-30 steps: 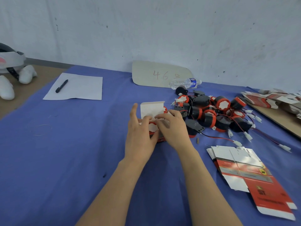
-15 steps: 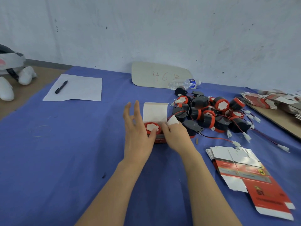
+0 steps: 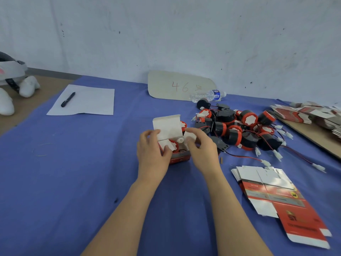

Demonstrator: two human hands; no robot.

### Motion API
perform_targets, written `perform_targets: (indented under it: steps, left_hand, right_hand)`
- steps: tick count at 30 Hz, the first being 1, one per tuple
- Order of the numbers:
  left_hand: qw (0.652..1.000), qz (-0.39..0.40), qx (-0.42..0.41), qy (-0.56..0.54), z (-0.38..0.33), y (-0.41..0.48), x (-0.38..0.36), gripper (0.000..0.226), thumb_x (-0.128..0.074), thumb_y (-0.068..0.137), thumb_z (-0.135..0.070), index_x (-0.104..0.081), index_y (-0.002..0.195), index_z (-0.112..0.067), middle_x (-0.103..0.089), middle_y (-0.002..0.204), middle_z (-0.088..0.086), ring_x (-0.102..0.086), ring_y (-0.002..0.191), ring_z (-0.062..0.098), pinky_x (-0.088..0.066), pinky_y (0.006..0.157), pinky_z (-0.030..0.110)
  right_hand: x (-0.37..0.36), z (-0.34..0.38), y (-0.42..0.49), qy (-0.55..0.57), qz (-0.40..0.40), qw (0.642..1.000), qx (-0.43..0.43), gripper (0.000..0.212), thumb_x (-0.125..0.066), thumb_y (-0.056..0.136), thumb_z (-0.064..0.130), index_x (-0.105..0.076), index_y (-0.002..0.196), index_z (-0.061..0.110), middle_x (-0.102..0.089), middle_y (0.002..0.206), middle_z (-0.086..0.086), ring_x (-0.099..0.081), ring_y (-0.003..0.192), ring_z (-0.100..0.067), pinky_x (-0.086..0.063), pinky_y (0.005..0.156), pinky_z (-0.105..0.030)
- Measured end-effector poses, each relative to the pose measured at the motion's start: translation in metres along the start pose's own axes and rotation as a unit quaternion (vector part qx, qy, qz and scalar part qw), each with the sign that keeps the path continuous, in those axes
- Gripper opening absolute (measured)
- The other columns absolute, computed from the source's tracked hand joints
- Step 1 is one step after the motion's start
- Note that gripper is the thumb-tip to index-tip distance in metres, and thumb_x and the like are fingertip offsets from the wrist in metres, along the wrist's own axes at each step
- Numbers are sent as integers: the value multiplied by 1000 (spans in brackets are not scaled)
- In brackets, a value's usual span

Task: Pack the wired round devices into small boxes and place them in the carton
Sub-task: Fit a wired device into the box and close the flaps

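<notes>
Both hands work at one small box (image 3: 180, 158) that stands on the blue table (image 3: 73, 172), just left of the pile of round devices (image 3: 239, 130). The left hand (image 3: 153, 156) grips the left side of the box with curled fingers, and its thumb presses on a white side flap. The right hand (image 3: 202, 150) holds the right side, its fingers bent over the other side flap. One device (image 3: 175, 145), red with a white top, already sits inside, and the big lid flap (image 3: 167, 126) stands open behind it. So the step in hand, I think, is closing the box. The next move calls for folding both side flaps inward with the wire kept inside, then bringing the lid down and tucking it in. The carton is not in view, so I cannot tell where the closed box must go.
</notes>
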State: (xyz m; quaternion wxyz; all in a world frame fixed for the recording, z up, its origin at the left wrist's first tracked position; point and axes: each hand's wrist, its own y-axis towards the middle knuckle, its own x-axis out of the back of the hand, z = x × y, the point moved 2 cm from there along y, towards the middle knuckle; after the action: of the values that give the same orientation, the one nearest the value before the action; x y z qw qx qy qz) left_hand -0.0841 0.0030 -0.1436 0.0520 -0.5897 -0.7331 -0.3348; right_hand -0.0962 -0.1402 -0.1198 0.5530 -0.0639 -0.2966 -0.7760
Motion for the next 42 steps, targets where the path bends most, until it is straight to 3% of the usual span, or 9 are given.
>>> perform_targets:
  steps: [4, 10, 15, 18, 23, 27, 31, 35, 42]
  left_hand:
    - [992, 25, 65, -104, 0, -1, -1, 51, -61, 86, -12, -41, 133, -12, -42, 133, 6, -48, 114, 19, -45, 96, 39]
    - [991, 25, 60, -120, -3, -2, -1, 46, -60, 86, -11, -43, 128, -17, -57, 121, -1, -52, 111, 19, -49, 91, 44]
    - [992, 24, 63, -111, -2, -2, -1, 48, -60, 86, -12, -41, 129, -18, -54, 123, -2, -50, 113, 19, -48, 91, 44]
    - [990, 32, 66, -117, -1, -1, -2, 53, -61, 87, -12, -38, 134, -18, -52, 125, -2, -49, 117, 21, -47, 94, 44]
    - [987, 38, 80, -137, -1, -2, -1, 68, -60, 89, -11, -25, 146, -21, -47, 111, -13, -48, 110, 18, -47, 93, 38]
    - [981, 47, 79, -172, 0, -1, -2, 42, -55, 90, -8, -36, 116, -35, -53, 113, -10, -53, 75, 8, -46, 64, 19]
    - [975, 45, 74, -206, 1, 0, -3, 38, -53, 90, -4, -37, 105, -35, -53, 110, -13, -49, 65, 9, -42, 59, 18]
    - [972, 61, 64, -218, 2, 2, 0, 36, -51, 91, -2, -40, 99, -36, -52, 106, -20, -49, 57, -1, -42, 53, 10]
    - [972, 90, 68, -206, 2, 6, 5, 38, -31, 93, 6, -52, 77, -21, -61, 109, 7, -59, 97, 26, -51, 74, 32]
  right_hand:
    - [-8, -4, -1, 39, -8, 998, -38, 36, -58, 93, 22, -43, 124, 33, -57, 95, 19, -56, 83, 10, -41, 68, -3]
    - [-24, -4, 3, 64, -36, 989, -132, 39, -55, 88, 52, -60, 102, 16, -63, 97, 2, -58, 86, -11, -40, 64, -22]
    - [-23, -11, 6, 50, -26, 987, -148, 9, -58, 88, 21, -53, 96, 20, -57, 83, 9, -52, 73, -6, -35, 52, -16]
    - [-19, -17, 5, 57, -3, 986, -154, 22, -57, 86, 6, -48, 99, 21, -54, 84, 10, -50, 72, -5, -37, 54, -19]
    - [-17, -15, 6, 4, -28, 990, -140, 20, -56, 84, 2, -48, 94, 17, -53, 82, 5, -48, 69, -9, -32, 51, -18]
    - [-16, -8, 3, -96, 13, 995, -32, 23, -56, 85, 2, -56, 99, 20, -48, 98, -1, -45, 77, -9, -34, 58, -11]
    - [-3, -11, 3, -78, 121, 989, -23, 30, -61, 88, 12, -66, 117, 16, -47, 111, 4, -49, 89, -1, -35, 69, 3]
    - [2, -8, 2, -6, 131, 991, -10, 22, -56, 95, 19, -72, 107, 10, -66, 103, -8, -59, 92, -11, -43, 73, -14]
    - [1, -15, -2, 32, 76, 994, -65, 34, -59, 91, 8, -43, 119, 17, -56, 105, 1, -55, 88, -17, -46, 72, -21]
